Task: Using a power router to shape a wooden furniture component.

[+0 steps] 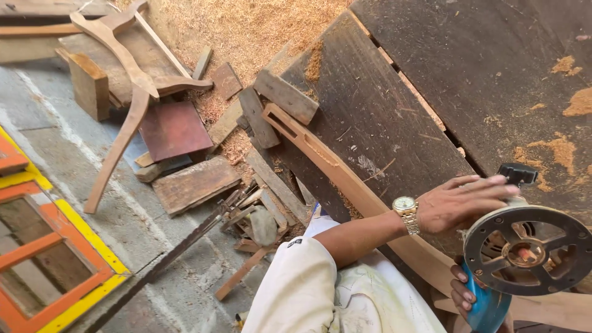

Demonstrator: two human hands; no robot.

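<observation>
- The left hand (465, 200) lies spread, fingers extended and gripping nothing, on the top of a handheld router (524, 259), near its black knob (517, 174).
- The right hand (464, 295) is wrapped around the router's blue body from below; only its fingers show.
- The router is tipped up so its round metal base plate (529, 250) faces the camera, with the spindle visible in the middle.
- It is held just above a long curved wooden piece (345, 179) that lies across the dark plank surface (394, 111), with a slot cut near its far end.
- Judged from this, the tool is being checked or adjusted rather than cutting; the base is off the wood.
- A next move would call for turning the base flat onto the curved piece, with both hands gripping firmly.
- Sawdust (246, 28) covers the floor beyond; wood offcuts (191, 182) and curved chair parts (132, 80) lie scattered to the left.
</observation>
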